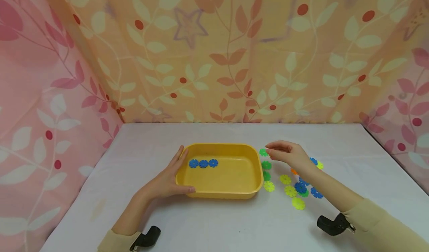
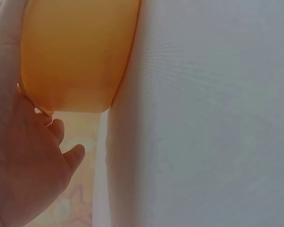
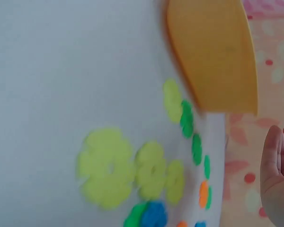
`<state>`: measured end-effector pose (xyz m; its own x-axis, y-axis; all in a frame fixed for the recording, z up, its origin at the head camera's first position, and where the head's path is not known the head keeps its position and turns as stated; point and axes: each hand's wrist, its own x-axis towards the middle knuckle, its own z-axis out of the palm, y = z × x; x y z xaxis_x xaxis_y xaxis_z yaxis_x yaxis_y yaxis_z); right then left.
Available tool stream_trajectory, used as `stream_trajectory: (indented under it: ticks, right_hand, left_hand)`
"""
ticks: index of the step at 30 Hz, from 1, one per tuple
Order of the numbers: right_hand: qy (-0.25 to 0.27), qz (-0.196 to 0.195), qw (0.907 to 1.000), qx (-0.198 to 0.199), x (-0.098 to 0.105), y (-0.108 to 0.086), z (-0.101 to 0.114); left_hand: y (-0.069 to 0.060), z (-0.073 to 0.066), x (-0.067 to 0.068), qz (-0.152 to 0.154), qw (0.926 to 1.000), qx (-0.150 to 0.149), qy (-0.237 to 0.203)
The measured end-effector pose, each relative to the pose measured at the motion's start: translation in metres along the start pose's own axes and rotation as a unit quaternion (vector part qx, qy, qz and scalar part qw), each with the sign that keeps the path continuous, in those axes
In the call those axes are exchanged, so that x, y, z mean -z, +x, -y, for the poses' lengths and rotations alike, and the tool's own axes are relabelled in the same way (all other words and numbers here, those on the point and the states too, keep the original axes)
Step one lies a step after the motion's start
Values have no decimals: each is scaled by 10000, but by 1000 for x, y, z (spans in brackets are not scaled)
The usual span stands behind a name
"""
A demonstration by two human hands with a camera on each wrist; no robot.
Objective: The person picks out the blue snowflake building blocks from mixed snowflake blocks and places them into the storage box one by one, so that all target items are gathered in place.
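Note:
A yellow plastic tray [image 1: 228, 195] stands on the table, with three blue notched discs [image 1: 203, 164] in a row inside it. My left hand [image 1: 164, 181] holds the tray's left end, its thumb at the front rim and its fingers by the back left corner. In the left wrist view, the tray's outer wall [image 2: 80, 61] shows beside the fingers. My right hand [image 1: 288, 155] hovers near the tray's right end by a green notched disc [image 1: 263, 152]; its fingers are loosely bent and I see nothing held. The right wrist view shows that hand [image 3: 278, 184] only in part.
More green discs [image 1: 266, 165] line the tray's right side. Yellow discs [image 1: 290, 191], blue discs [image 1: 300, 187] and an orange disc [image 1: 294, 171] lie scattered farther right, some overlapping or partly behind the right forearm. Patterned curtains [image 1: 228, 58] surround the white table [image 1: 214, 226].

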<state>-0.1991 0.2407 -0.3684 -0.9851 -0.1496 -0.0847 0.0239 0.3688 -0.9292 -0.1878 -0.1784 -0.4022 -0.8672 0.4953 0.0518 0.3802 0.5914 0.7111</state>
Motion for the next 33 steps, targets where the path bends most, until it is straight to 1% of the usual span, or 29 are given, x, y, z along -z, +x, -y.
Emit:
stream_trajectory:
  ticks: [2,5,11,16,18,21,26,29,33]
  right_hand:
    - [-70,-62,9999,-139,9,-4,-9]
    - [-326,-136,9990,-286,23,-9,-23]
    - [-1098,-255,9931,-333,51,-19,-47]
    - [-1491,-315,9874,-435,70,-28,-58]
    - [-1609,-356,9852,-465,75,-31,-62]
    - [-1924,-441,9794,-415,82,-35,-69]
    - [-2108,-431,9760,-341,93,-42,-79]
    - [-2208,-398,9741,-275,97,-45,-81]
    - [-2478,-401,9678,-182,98,-48,-82]
  left_hand:
    - [0,0,0,6,10000,-8,-8]
    - [0,1,0,14,10000,-3,-24]
    - [0,1,0,11,10000,2,1]
    - [0,1,0,2,10000,17,28]
    - [0,0,0,0,10000,35,23]
    - [0,1,-1,-2,10000,36,26]
    - [1,4,-2,-5,10000,13,26]
    - [1,4,-2,-6,10000,25,15]
    - [1,3,-2,-1,10000,73,17]
